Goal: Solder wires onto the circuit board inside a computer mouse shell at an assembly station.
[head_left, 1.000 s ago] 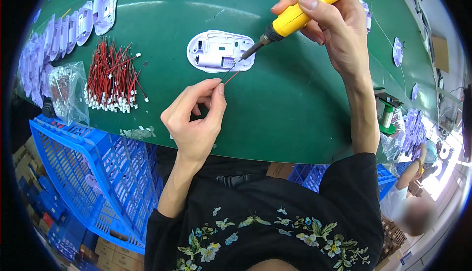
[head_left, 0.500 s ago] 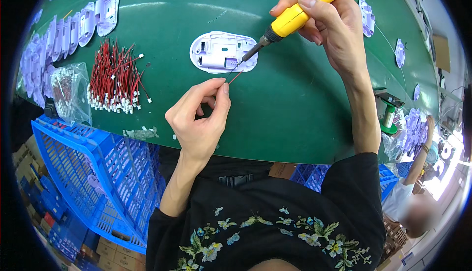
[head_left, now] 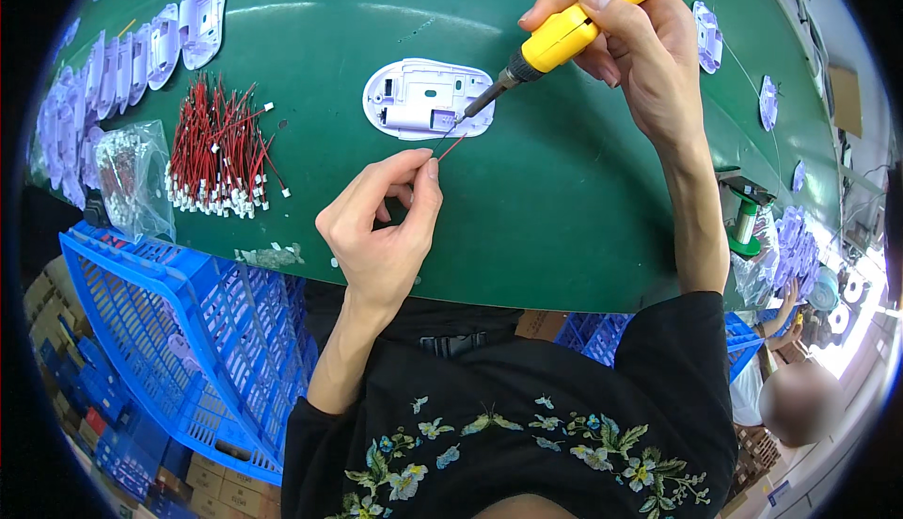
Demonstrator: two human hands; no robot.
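Note:
A pale lilac oval plastic shell (head_left: 414,95) lies open side up on the green table. My right hand (head_left: 640,44) grips a yellow soldering iron (head_left: 557,39), and its metal tip reaches down to the shell's lower right part. Closed in a pinch just below the shell, my left hand (head_left: 386,218) holds a thin red and black wire pair (head_left: 452,148). The black wire's end is at the iron's tip; the red one points up at the shell's edge. Whether the tip touches metal there is too small to tell.
Red wires with white connectors (head_left: 221,147) lie heaped at left, beside a clear bag (head_left: 132,175). More lilac shells (head_left: 141,63) line the far left. A blue crate (head_left: 188,331) stands below the table edge. At right are a green solder spool stand (head_left: 743,227) and another person's hands (head_left: 785,317).
My hands, the iron and the wires stay almost still. At the far right, the other person's arm has come down from the pile of shells.

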